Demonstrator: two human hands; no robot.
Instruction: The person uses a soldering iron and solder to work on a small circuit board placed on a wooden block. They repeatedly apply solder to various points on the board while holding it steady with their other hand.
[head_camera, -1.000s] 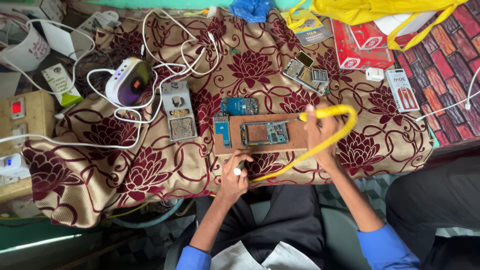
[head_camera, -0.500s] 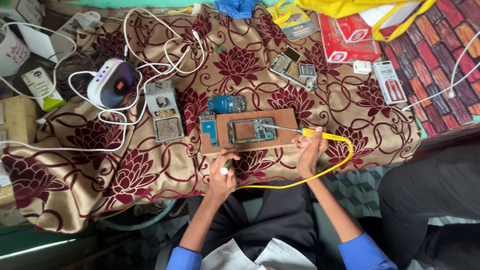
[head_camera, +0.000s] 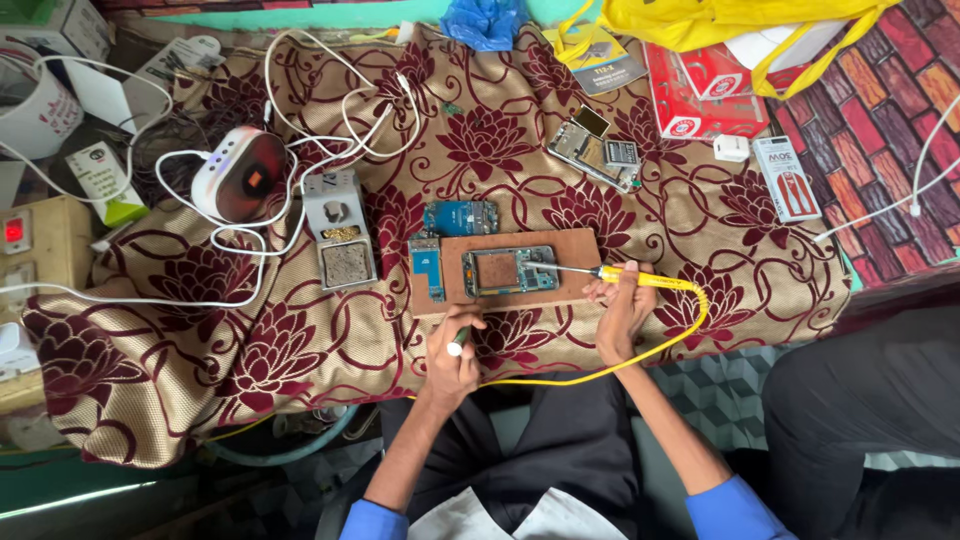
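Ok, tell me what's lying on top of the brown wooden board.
On the wooden board lies an opened phone, its circuit board exposed. The yellow soldering iron in the right hand reaches its edge. What lies under the phone is hidden.

At your table's far right lie red-and-white boxes (head_camera: 700, 95), a slim red-and-white blister pack (head_camera: 786, 178), and a booklet (head_camera: 598, 62); at left, a green-white carton (head_camera: 100, 178).

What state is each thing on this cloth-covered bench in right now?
Soldering iron: held in right hand, tip at the circuit board.
Circuit board: bare, flat on wooden block.
Small tool: gripped in left hand.
Opened phone: back off, lying flat.
Wall switch: red light lit.
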